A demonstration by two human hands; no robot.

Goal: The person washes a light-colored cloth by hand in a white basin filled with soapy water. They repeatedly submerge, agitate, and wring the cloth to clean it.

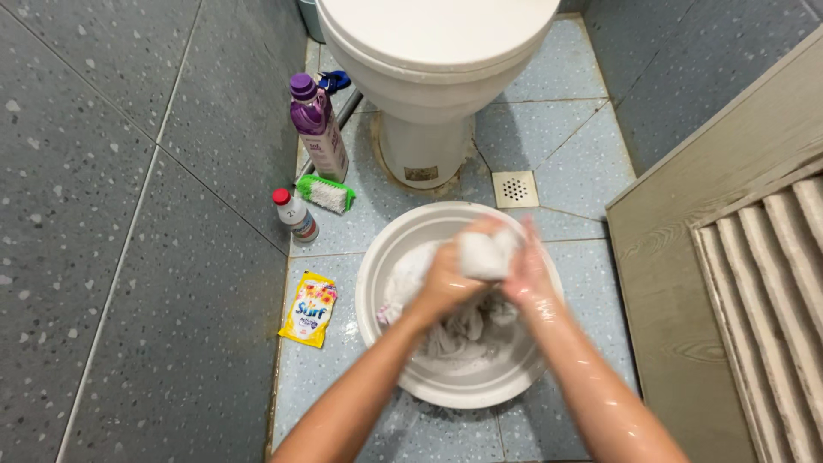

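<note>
From the head view we look down at a white basin (386, 343) on the blue floor, just in front of the white toilet (429, 77); our left hand (446, 279) and right hand (525, 276) are both closed tight on a white cloth (486, 255), squeezing a bunched lump of it between them above the basin; the rest of the cloth hangs down into the basin, so the cloth is in our hands and over the middle of the basin; we think our wet, shiny hands could slip, and then the lump would drop and splash water over the rim; we think hard rubbing could also push the basin, because the floor beside it looks wet; left of the basin lies a yellow soap packet (309, 309), and a splash could soak it; further from the basin, nearer the toilet, stand a small bottle with a red cap (296, 215), a green scrub brush (327, 194) and a purple bottle (320, 129); a floor drain (514, 189) sits just behind the basin.
</note>
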